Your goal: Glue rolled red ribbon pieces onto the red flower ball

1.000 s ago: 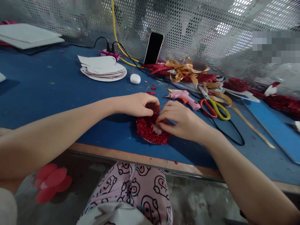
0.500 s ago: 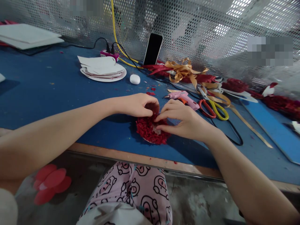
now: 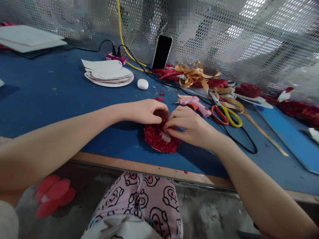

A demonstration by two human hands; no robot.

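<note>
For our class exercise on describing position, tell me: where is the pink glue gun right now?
In the head view, the pink glue gun lies on the blue tabletop, just beyond the right hand, left of the red-and-yellow-handled scissors.

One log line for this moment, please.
left hand: at red piece | right hand: by its pale centre | glue gun, scissors: on table

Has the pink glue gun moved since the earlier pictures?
No, the glue gun keeps its place beside the scissors on the blue table.
</note>
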